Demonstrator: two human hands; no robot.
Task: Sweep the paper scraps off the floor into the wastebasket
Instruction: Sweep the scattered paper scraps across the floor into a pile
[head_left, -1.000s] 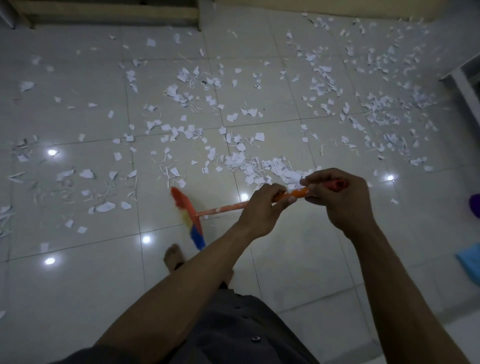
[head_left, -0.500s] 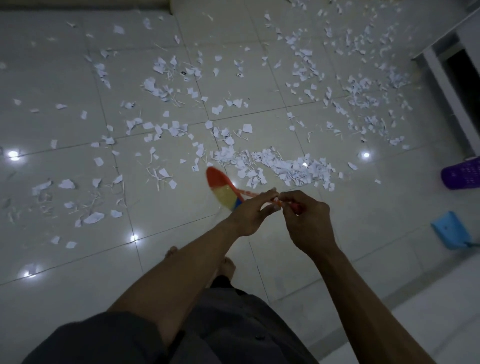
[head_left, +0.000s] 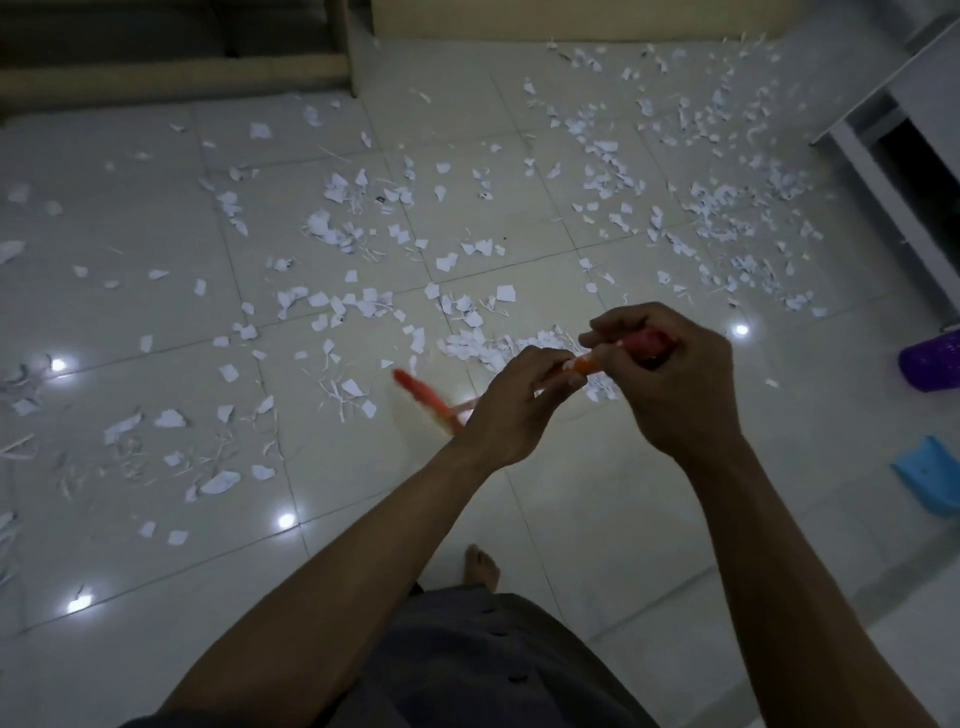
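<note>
White torn paper scraps (head_left: 467, 347) are strewn over the glossy tiled floor (head_left: 597, 519); an orange-handled plastic broom (head_left: 584, 366) is gripped by the left hand (head_left: 511, 410) and the right hand (head_left: 670, 387).

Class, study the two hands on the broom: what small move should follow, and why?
Probably a short stroke rightward: left hand and right hand both grip the broom, loose paper scraps lie left of its head, and the purple wastebasket stands at the right.
</note>
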